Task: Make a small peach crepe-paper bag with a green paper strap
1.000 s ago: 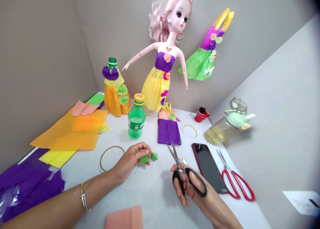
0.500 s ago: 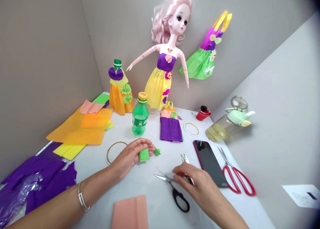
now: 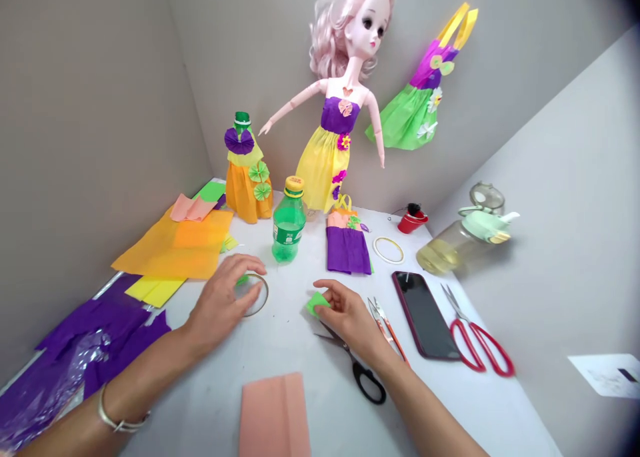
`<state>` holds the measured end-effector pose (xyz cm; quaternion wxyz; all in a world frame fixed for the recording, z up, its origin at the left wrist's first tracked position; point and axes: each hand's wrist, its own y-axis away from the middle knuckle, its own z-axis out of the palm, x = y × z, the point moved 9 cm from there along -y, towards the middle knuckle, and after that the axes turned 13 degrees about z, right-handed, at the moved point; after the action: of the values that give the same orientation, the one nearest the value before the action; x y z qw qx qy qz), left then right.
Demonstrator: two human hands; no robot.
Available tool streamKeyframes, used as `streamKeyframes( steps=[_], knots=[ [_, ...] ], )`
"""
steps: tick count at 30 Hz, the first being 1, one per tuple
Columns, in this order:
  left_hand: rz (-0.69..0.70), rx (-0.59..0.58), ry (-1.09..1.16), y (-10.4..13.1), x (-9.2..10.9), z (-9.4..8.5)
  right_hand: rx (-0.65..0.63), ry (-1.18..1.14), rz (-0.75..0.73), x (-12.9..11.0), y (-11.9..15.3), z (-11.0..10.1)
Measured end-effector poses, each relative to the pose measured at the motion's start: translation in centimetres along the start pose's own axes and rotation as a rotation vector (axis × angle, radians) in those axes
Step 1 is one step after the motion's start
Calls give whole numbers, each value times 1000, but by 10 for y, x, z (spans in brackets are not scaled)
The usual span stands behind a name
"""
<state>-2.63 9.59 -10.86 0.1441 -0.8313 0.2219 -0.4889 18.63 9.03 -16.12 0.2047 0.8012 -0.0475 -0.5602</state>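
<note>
My left hand [image 3: 223, 302] is over the left part of the table, thumb and fingers apart around the near side of a thin tape ring [image 3: 267, 296]. A small green scrap [image 3: 243, 280] shows between its fingers; I cannot tell if they touch it. My right hand [image 3: 345, 314] pinches a small folded piece of green crepe paper [image 3: 317, 304]. Under that hand lie black-handled scissors [image 3: 369, 382], blades partly hidden. Thread snips [image 3: 385, 322] with orange handles rest just right of it. A folded salmon paper strip [image 3: 275, 417] lies nearest to me.
A green bottle [image 3: 289, 227] stands mid-table before a doll [image 3: 345, 110] in a paper dress. Orange paper sheets [image 3: 175, 244] and purple paper [image 3: 110, 324] are at left. On the right are a phone [image 3: 425, 317], red-handled scissors [image 3: 480, 344] and a water jug [image 3: 455, 244].
The green paper piece has passed from my left hand to my right. My left hand has moved left to the tape ring with the green scrap. My right hand has moved away from the snips.
</note>
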Motion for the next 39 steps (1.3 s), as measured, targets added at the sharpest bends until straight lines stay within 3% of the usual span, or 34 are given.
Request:
streamKeyframes(
  steps=[2, 5, 8, 13, 15, 17, 19, 21, 24, 28, 32, 36, 39],
  knots=[
    [62, -161, 46, 3, 15, 27, -70, -131, 61, 3, 7, 6],
    [178, -366, 70, 10, 35, 60, -78, -233, 97, 6, 15, 9],
    [265, -475, -55, 15, 26, 65, -39, -267, 75, 11, 14, 6],
    [296, -429, -270, 17, -20, 29, 31, -290, 28, 26, 5, -3],
    [296, -353, -315, 14, -24, 16, 28, -289, 33, 29, 4, -2],
    [274, -297, -310, 10, -16, 14, 18, -298, 45, 28, 5, 0],
    [204, -314, -208, 8, 0, 28, -6, -323, 65, 27, 7, 4],
    [140, -395, -55, 9, 19, 54, -41, -348, 81, 25, 10, 9],
    [141, -495, 25, 12, 42, 88, -95, -360, 83, 21, 14, 16],
    [115, -485, 46, 14, 41, 103, -107, -313, 33, 12, 19, 14],
    [-77, -388, 324, 13, 21, 101, -30, -70, -65, 3, 26, 3],
    [-410, -295, 693, 20, -4, 100, 97, 538, -209, 1, 42, 0],
    [-561, -208, 821, 26, -18, 97, 55, 878, -259, 17, 60, 3]
  ],
)
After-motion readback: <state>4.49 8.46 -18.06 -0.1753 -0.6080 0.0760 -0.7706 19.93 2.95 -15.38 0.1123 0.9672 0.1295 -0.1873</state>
